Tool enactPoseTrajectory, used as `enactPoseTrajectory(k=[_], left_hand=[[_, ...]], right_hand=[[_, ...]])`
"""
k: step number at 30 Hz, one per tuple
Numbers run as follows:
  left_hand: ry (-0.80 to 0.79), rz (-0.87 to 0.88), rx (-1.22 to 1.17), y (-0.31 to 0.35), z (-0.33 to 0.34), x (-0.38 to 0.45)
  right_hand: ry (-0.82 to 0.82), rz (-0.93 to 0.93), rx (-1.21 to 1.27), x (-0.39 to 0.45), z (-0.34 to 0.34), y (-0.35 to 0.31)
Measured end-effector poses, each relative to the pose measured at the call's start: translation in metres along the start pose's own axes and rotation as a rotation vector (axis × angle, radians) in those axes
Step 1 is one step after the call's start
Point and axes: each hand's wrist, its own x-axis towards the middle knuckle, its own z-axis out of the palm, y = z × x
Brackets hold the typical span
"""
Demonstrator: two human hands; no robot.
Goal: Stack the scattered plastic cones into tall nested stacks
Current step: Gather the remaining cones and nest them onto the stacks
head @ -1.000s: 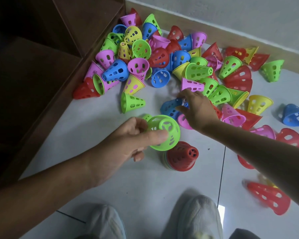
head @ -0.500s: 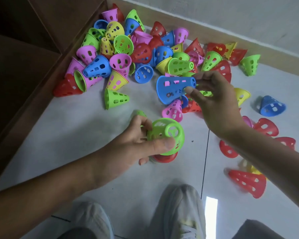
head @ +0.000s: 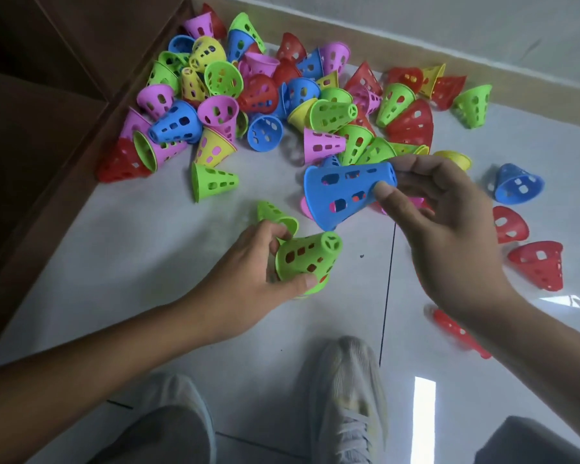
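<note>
Both hands holding cones above the floor, pile of loose cones behind.

Right hand (head: 449,222) pinches a blue cone (head: 345,192) by its narrow end, thumb on the near side, fingers on the far side; cone lies sideways, wide rim pointing left, off the floor. Left hand (head: 248,279) grips a green cone (head: 303,259) with thumb along the lower edge and fingers curled behind; narrow top points up-right, a bit of red shows under its rim. Blue cone sits just above-right of the green one, not touching. Another green cone (head: 275,216) lies just behind the left fingers. Main pile (head: 265,95) of mixed pink, yellow, green, blue and red cones sits in the corner by a wooden cabinet (head: 64,78) and the wall. A few red cones (head: 536,262) and a lone blue one (head: 516,184) lie to the right on the tile floor (head: 148,246). Two shoes (head: 345,396) at bottom edge.
</note>
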Motion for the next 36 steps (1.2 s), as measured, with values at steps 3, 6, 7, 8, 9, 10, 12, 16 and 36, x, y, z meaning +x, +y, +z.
enactPoseTrajectory(k=[3,6,7,8,9,10,12,16,36], left_hand=[[-0.006,0.075,0.09,-0.004,-0.004,-0.001],[-0.003,0.089,0.14,-0.014,-0.009,0.0],[-0.004,0.089,0.149,-0.018,-0.012,0.001],[-0.01,0.087,0.145,-0.022,-0.014,0.002],[-0.016,0.087,0.137,-0.025,-0.017,0.003],[-0.016,0.092,0.133,-0.028,-0.02,0.004],[-0.012,0.101,0.134,-0.035,-0.026,0.008],[-0.004,0.109,0.136,-0.049,-0.033,0.019],[-0.186,0.194,0.483,-0.074,-0.042,0.032]], right_hand=[[-0.025,-0.021,-0.014,-0.008,0.001,0.001],[-0.032,-0.051,-0.027,-0.01,0.0,0.002],[-0.028,-0.061,-0.029,-0.01,-0.001,0.002],[-0.023,-0.074,-0.031,-0.009,-0.002,0.002],[-0.021,-0.088,-0.035,-0.008,-0.003,0.002],[-0.024,-0.101,-0.041,-0.007,-0.004,0.001],[-0.053,-0.125,-0.062,-0.006,-0.003,0.0],[-0.175,-0.172,-0.154,-0.01,0.005,0.007],[-0.303,-0.082,-0.333,-0.002,0.024,0.071]])
